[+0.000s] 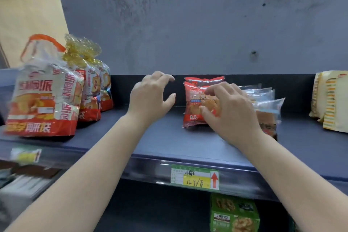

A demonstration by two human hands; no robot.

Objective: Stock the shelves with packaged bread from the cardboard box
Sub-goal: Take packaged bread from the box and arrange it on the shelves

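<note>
Both bare forearms reach up from the bottom of the frame onto a dark blue shelf (160, 137) that runs across the middle. The right hand (229, 111), right of centre, lies on the front of a red bread packet (194, 107) that stands upright on the shelf; its fingertips curl against the packet's face and lower edge, so its grip is on that packet. A second red packet (204, 79) stands directly behind the first, with only its top edge showing. Just to the right of the hand, partly hidden by it, stand several clear packets with blue print (265, 100), one behind another.

The left hand (150, 96), at centre, hovers above bare shelf to the left of the red packet without touching it; its fingers are spread and loosely bent, the thumb out, and its grip is released with nothing in it.

At the left of the frame, three large bread bags (45, 96) stand in a row on the shelf, the nearest blurred and topped with an orange handle, the ones behind tied with gold wrap. At the far right edge stand yellow striped packets (331, 100). A green and yellow price tag (194, 177) with a red arrow sits on the shelf's front rail, lower centre. Below it a green box (233, 214) shows on a lower level. A grey wall (207, 30) and a window frame fill the top.
</note>
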